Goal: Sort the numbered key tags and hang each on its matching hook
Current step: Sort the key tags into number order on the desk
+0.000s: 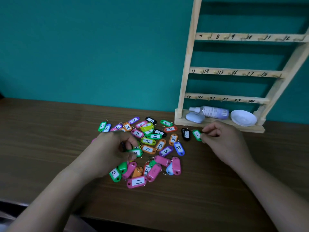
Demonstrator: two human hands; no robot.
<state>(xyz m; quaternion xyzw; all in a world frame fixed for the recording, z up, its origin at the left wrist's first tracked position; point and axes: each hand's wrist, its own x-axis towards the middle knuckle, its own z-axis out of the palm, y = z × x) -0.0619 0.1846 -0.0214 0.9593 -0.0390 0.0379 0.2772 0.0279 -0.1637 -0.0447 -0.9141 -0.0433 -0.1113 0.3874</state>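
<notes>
Left hand [113,149] pinching green tag [136,152] in pile [151,144], middle of table [50,131], right hand [222,139] pinching tag 2 [196,134], near rack [184,72] at back edge

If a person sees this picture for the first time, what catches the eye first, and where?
First, the heap of bright key tags in the middle of the brown table, with the left hand down among them. Next, the wooden rack of numbered hooks at the right against the teal wall. In front of its base the right hand pinches a green tag marked 2, beside a black tag marked 1.
</notes>
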